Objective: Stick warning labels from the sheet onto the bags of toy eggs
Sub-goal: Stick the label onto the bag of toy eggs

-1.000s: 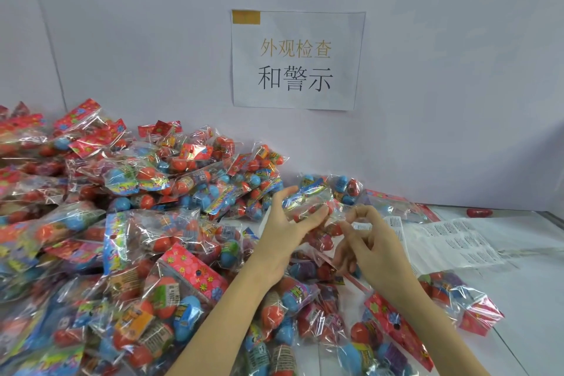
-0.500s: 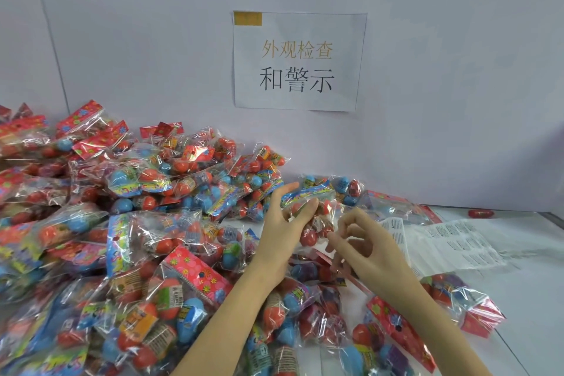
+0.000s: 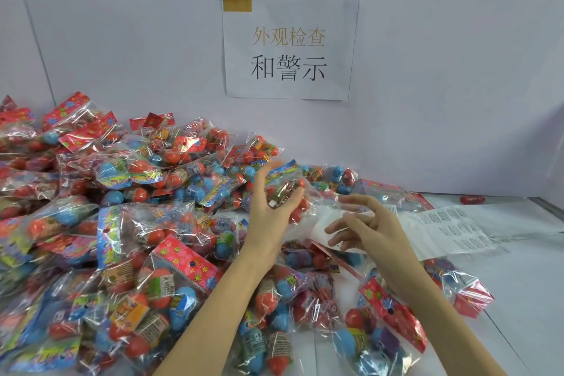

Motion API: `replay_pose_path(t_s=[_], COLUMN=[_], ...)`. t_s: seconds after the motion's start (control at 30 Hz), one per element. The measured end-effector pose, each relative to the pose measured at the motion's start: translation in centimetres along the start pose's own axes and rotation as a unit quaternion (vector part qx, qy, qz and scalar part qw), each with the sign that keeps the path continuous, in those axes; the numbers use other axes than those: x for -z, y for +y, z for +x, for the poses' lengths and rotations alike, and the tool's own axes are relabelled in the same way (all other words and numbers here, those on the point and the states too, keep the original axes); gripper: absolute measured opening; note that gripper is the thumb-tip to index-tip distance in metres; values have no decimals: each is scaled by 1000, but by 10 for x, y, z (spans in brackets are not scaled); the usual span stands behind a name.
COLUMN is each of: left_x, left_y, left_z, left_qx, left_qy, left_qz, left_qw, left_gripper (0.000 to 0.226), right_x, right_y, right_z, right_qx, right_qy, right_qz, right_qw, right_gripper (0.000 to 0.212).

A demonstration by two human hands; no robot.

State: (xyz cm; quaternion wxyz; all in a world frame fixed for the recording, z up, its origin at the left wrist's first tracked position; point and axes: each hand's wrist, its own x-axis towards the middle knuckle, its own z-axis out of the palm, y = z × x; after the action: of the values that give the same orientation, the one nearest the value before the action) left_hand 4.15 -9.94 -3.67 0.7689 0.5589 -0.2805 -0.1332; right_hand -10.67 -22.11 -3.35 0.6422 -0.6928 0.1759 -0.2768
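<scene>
The bag of toy eggs that I'm working on sits raised above the heap, gripped in my left hand: fingers curl over its far side and the thumb clamps it from the near side, so the red eggs show between them. My right hand hovers just to the right of that bag and slightly lower, apart from it, with the fingers loosely spread and half bent. Something pale and blurred lies across the fingers near the index and middle, and I cannot tell whether it is a label pinched there or only the clear film of a bag behind.

Outward from the hands, a big heap of bagged eggs fills the whole left side and runs under both forearms, with more bags lying near my right wrist. The label sheet lies flat on the white table to the right of my right hand, partly hidden behind it, its print smeared. A single red egg lies loose by the back wall, well apart from the rest. On the wall hangs a paper notice with Chinese characters.

Against half a second ago, my left hand has lifted the bag a little higher and turned it, and my right hand has opened from a tight pinch close to the bag into a looser spread, drawn off rightward towards the sheet. The heap and the sheet lie as they did.
</scene>
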Motion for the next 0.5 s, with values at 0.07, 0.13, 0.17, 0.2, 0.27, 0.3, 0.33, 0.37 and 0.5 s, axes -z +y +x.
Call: replay_pose_path(t_s=[0.07,0.13,0.17,0.2,0.27,0.3,0.33,0.37,0.5], left_x=[5,8,8,7,7,8,8,8,4], left_y=[-2,-4,-4,-5,-6,-6,-7,-7,-7], left_z=[3,5,5,5,6,6,6,5,2], left_qx=[-29,-30,-26,-23,-11,-7,-7,-9,-29], left_qy=[29,50,59,64,63,62,65,68,56], left_qz=[60,100,107,108,100,98,103,112,152], left_qw=[997,993,992,992,993,993,993,991,986], left_gripper=[32,39,42,42,44,47,49,49,47], right_x=[1,-1,-3,-5,-4,-2,0,3,13], right_y=[2,5,7,10,14,15,16,17,19], right_z=[0,0,0,0,2,3,5,6,8], right_qx=[1,37,59,78,100,104,104,104,110], right_qy=[-36,-80,-94,-100,-97,-95,-93,-89,-60], right_qz=[-52,-150,-198,-239,-316,-351,-376,-391,-436], right_qw=[998,985,974,963,938,926,916,910,891], right_gripper=[14,11,14,19,24,25,25,26,32])
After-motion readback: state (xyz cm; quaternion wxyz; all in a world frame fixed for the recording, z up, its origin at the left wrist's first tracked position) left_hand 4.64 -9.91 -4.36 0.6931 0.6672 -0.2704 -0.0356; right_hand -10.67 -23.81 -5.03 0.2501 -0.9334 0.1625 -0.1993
